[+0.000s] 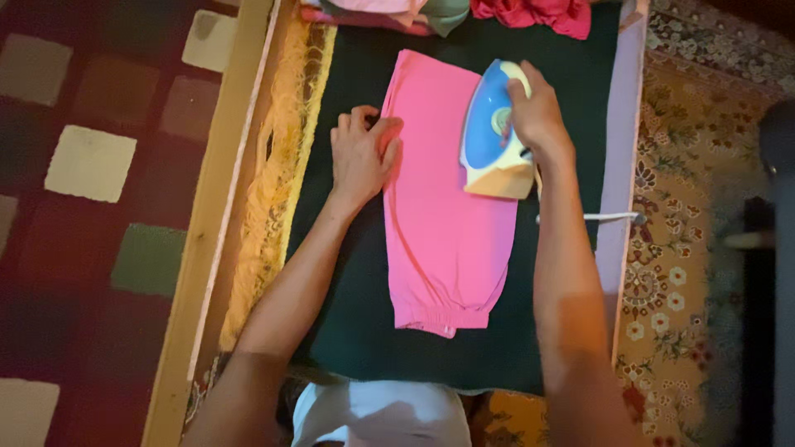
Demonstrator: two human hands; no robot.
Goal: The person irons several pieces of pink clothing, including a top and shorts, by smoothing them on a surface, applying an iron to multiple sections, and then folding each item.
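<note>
A folded pink garment with a gathered cuff at its near end lies lengthwise on a dark green cloth. My left hand rests flat on the garment's left edge, fingers spread, holding nothing. My right hand grips the handle of a blue and cream clothes iron, which sits on the garment's right edge, tip pointing away from me. The iron's white cord runs off to the right.
The green cloth covers a low table with a wooden edge on the left and a yellow fringed cloth beside it. Pink and red clothes are piled at the far end. A checked rug lies left, a floral carpet right.
</note>
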